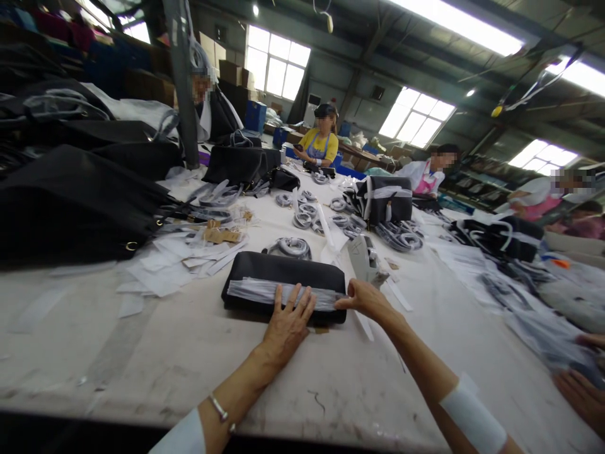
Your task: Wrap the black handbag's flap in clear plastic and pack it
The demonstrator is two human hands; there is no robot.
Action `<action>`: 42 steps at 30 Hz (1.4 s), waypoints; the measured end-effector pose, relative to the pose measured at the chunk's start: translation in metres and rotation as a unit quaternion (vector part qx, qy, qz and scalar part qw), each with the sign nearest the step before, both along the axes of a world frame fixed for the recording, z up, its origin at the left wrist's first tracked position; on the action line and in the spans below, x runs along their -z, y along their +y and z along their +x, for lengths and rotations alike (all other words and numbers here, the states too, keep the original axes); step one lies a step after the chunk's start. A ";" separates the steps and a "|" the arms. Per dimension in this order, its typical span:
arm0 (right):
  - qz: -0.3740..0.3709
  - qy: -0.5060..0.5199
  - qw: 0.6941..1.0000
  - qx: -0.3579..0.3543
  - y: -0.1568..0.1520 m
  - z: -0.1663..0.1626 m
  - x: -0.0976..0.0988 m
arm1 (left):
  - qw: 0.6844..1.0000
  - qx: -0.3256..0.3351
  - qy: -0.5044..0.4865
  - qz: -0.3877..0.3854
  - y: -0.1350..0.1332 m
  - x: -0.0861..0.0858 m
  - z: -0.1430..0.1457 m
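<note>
Fingers of your left hand (pixel 287 323) lay spread flat, unclenched, pressing the clear-wrapped strip (pixel 265 291) onto the black pouch (pixel 283 271), likely to keep it from sliding. Your right hand (pixel 366 299) pinched the strip's right end between fingertips, seemingly drawing it taut. Pouch sat near the tabletop (pixel 142 359) front edge, roughly mid-width. Coiled grey straps (pixel 293 247) lay just behind it; loose paper slips (pixel 174 261) toward the left edge, beside stacked black bags (pixel 70 202). Other people worked along the far and right edges.

A black pouch (pixel 283 277) is bearing a silvery-grey wrapped strip (pixel 265 291); white paper slips (pixel 174 261) are lying left on the off-white table (pixel 142 359).
</note>
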State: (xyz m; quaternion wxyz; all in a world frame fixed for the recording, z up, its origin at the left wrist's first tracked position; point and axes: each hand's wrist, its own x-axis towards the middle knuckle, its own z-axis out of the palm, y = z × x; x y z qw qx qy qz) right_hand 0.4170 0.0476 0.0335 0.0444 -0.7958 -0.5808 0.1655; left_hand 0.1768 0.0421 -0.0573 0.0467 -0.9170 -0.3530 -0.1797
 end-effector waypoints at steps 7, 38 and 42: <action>0.055 0.050 0.996 0.049 -0.019 0.022 -0.003 | 1.000 0.002 -0.006 0.002 0.001 0.001 0.000; 0.230 0.021 0.971 0.059 0.028 -0.050 0.059 | 0.969 -0.230 -0.081 0.044 0.043 -0.008 -0.099; 0.222 0.060 0.967 0.114 0.031 -0.044 0.061 | 0.949 -0.251 -0.180 -0.068 0.058 -0.010 -0.098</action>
